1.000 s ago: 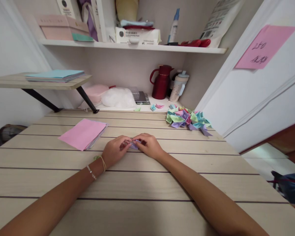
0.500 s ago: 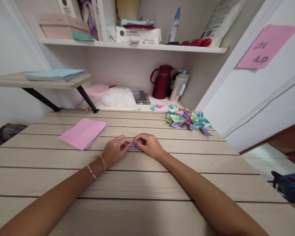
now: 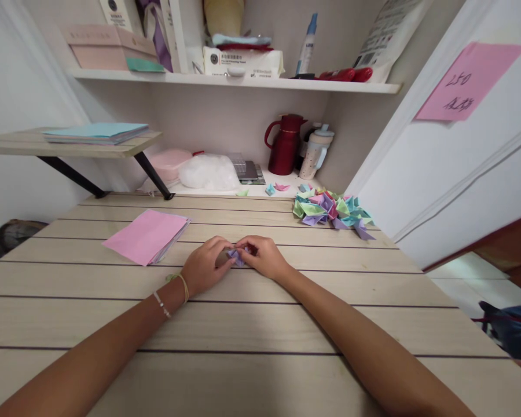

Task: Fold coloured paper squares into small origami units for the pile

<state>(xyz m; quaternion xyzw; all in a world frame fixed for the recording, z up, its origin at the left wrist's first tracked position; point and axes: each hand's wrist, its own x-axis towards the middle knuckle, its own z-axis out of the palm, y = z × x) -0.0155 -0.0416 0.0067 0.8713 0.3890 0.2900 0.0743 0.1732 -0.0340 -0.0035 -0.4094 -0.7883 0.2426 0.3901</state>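
Small purple folded paper (image 3: 237, 256) is mid-bench (image 3: 243, 330), btwn the hands. R hand (image 3: 264, 258) pinches it, fingertips closed; L hand (image 3: 203, 266) has thumb & fingers parted at its L end, can't tell if gripping. Pink-topped paper stack (image 3: 146, 236) to L, folded-paper pile (image 3: 325, 207) far R.

The worktop (image 3: 243, 330) looks like pale wood-grain planks, smooth and matt, with dark seams. The folded purple paper (image 3: 238, 257) is thin and matt, as are the pink stack of paper (image 3: 145, 234) and the crisply creased paper boats (image 3: 330, 209). The dark red jug (image 3: 283, 147) has a smooth, glossy finish; the speckled cup (image 3: 313, 155) looks like smooth plastic. The white bag (image 3: 209, 172) looks like thin, crinkled plastic, the pink box (image 3: 108, 46) like matt card, and the shelf (image 3: 243, 83) is smooth and painted-looking.
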